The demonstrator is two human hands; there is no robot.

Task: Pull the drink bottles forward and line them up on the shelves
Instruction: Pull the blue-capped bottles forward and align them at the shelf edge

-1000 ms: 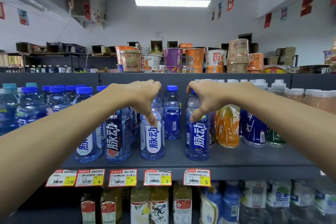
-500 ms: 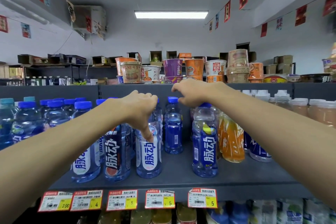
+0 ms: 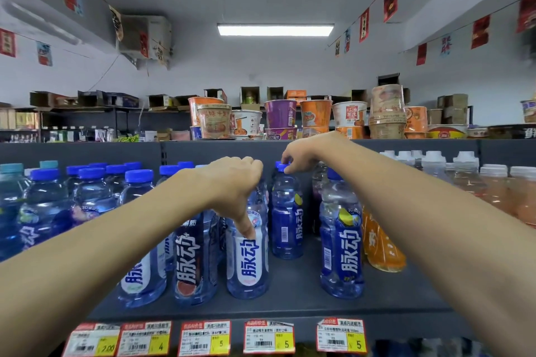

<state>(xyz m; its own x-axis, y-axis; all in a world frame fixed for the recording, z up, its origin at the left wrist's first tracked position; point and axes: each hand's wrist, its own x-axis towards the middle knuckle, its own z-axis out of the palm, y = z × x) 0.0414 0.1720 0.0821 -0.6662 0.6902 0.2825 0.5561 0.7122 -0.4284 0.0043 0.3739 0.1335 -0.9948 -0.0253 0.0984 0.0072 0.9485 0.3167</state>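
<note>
Blue drink bottle [image 3: 287,220] stands set back on the shelf [image 3: 293,303], behind the front row; right hand [image 3: 301,153] pinches its cap. Left hand [image 3: 232,182] grips the top of the white-labelled bottle [image 3: 248,264] at the front. Step in hand: pulling forward. Next, by judgement: draw it level with the front row.

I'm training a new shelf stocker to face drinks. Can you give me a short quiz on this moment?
1. Multiple choice: where does the right hand pinch the rear blue-label bottle? A) cap B) label C) base
2. True or false: both hands hold the same bottle.
3. Fill in: the price tag below the white-label bottle reads ___.
Key: 1: A. 2: False, because the left hand grips the white-label bottle. 3: 5.
</note>
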